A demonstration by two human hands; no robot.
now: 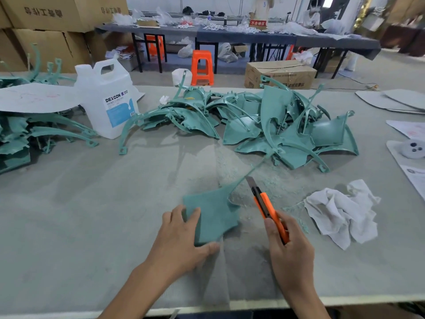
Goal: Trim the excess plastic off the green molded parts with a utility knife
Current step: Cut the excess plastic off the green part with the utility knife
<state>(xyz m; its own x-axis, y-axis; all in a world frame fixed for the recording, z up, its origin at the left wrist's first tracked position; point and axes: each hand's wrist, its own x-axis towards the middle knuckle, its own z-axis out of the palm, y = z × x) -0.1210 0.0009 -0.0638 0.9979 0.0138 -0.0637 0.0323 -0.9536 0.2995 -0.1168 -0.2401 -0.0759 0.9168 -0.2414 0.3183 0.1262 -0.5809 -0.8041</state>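
A green molded part (pixel 212 214) lies flat on the grey table (pixel 92 215), with a thin curved arm reaching up and to the right. My left hand (pixel 181 240) grips the part's near left edge, fingers over it and thumb at its lower corner. My right hand (pixel 291 249) is shut on an orange utility knife (pixel 268 207). The knife's blade tip meets the thin arm of the part. A large pile of green parts (pixel 276 125) sits behind. Another stack (pixel 20 137) lies at the far left.
A white DEXCON jug (pixel 108 100) stands at the back left beside a grey sheet (pixel 34 97). A crumpled white rag (pixel 342 212) lies to the right of the knife. Green shavings (pixel 271 180) dust the table. Papers (pixel 411 134) lie at the right edge.
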